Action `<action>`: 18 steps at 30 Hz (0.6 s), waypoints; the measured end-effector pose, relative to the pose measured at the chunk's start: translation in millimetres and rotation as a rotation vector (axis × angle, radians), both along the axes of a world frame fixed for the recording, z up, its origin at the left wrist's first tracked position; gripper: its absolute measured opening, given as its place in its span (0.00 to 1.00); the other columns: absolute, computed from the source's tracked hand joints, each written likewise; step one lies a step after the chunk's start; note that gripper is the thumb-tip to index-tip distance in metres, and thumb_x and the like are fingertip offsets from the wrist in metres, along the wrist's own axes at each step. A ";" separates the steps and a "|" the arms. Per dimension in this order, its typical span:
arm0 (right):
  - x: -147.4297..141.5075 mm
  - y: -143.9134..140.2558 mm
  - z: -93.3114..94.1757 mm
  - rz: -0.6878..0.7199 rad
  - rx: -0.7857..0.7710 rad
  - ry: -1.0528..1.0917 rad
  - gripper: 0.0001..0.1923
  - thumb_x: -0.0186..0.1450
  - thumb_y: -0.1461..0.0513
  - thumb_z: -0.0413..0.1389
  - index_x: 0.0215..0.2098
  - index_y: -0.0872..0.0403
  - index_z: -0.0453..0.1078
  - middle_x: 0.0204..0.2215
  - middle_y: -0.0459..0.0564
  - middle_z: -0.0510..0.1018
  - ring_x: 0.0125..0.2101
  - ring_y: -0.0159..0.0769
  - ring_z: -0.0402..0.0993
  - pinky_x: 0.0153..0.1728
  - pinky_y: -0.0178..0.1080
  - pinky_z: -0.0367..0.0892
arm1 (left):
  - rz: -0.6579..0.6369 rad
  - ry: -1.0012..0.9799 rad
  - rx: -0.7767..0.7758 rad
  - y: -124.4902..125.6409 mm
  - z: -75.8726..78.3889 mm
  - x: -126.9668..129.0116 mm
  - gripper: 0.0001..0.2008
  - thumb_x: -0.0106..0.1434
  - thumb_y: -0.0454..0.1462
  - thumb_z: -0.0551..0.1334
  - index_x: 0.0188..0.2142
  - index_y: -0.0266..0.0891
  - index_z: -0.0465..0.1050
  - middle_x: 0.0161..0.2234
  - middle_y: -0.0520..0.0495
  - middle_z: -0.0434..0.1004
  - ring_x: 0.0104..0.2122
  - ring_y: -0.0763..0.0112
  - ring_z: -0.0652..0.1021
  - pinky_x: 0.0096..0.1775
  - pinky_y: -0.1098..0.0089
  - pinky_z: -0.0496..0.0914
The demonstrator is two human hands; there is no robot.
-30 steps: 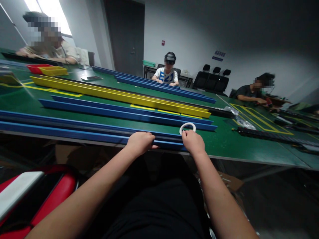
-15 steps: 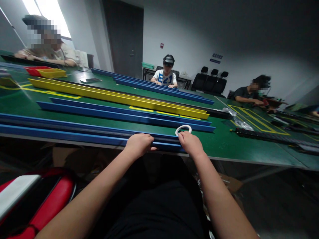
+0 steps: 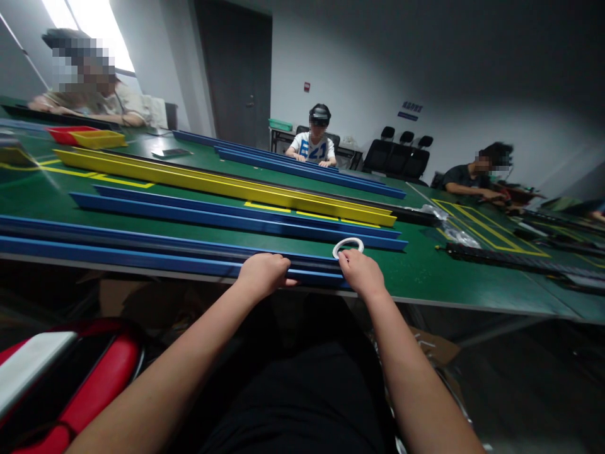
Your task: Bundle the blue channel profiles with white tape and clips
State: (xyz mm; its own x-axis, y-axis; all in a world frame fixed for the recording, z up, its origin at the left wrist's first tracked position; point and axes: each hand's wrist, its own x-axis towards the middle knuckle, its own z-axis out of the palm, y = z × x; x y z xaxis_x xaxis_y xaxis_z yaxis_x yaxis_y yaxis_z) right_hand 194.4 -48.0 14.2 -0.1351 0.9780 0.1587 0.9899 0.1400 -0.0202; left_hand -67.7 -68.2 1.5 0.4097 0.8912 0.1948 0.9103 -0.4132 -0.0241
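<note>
Along the table's near edge lies a long blue channel strip (image 3: pixel 142 246), its right end close to my hands. My left hand (image 3: pixel 265 274) is closed over the strip's front wall, with the thumb side toward the right. My right hand (image 3: pixel 363 272) is closed at the strip's right end. A white ring that looks like a roll of tape (image 3: pixel 362 244) shows just beyond its fingers, its lower edge hidden by them. The inside of both grips is hidden from view.
Behind lie more blue strips (image 3: pixel 236 217) and yellow strips (image 3: pixel 227 183) on the green table (image 3: pixel 425 280). Black strips (image 3: pixel 496 261) and clear plastic (image 3: pixel 460 236) are to the right. Red and yellow trays (image 3: pixel 99 137) stand far left. Several people sit around the table.
</note>
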 end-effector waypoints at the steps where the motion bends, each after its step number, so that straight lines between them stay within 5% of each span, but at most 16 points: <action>1: -0.2 0.1 0.0 -0.003 0.000 -0.001 0.29 0.72 0.48 0.32 0.41 0.48 0.72 0.40 0.51 0.76 0.37 0.39 0.74 0.37 0.38 0.62 | 0.001 0.004 0.000 0.1 -0.5 0.0 0.22 0.59 0.57 0.59 0.32 0.40 0.73 0.34 0.41 0.79 0.35 0.58 0.79 0.32 0.66 0.66; 18: 0.3 0.0 -1.8 -0.018 0.024 0.002 0.29 0.72 0.48 0.32 0.39 0.49 0.72 0.39 0.50 0.76 0.35 0.37 0.73 0.34 0.36 0.59 | -0.053 -0.075 0.040 -2.9 -9.4 -4.7 0.17 0.61 0.54 0.59 0.34 0.43 0.70 0.34 0.47 0.77 0.38 0.64 0.77 0.34 0.68 0.63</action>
